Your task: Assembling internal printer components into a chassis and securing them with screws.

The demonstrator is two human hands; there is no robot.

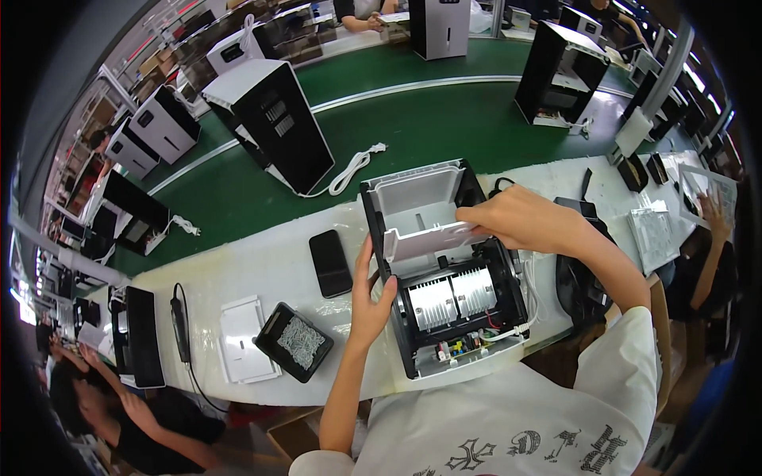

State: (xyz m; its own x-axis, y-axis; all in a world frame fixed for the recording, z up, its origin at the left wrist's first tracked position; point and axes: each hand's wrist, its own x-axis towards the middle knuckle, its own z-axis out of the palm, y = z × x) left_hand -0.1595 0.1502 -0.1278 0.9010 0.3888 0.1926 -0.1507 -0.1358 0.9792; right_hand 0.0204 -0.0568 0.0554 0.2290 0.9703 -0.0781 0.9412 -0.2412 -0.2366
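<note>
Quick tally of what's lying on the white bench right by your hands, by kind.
Opened appliance housing, both hands on it: 1
Black phone: 1
Black tray of screws: 1
White flat panel: 1
Total: 4

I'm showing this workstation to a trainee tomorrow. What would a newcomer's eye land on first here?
First, the opened black appliance lying on the white bench, its finned metal block and wiring bared, with the left hand at its side and the right hand on a pale grey plastic panel. Left of it lie a black phone and a tray of screws; upright black units stand on the green conveyor behind.
</note>
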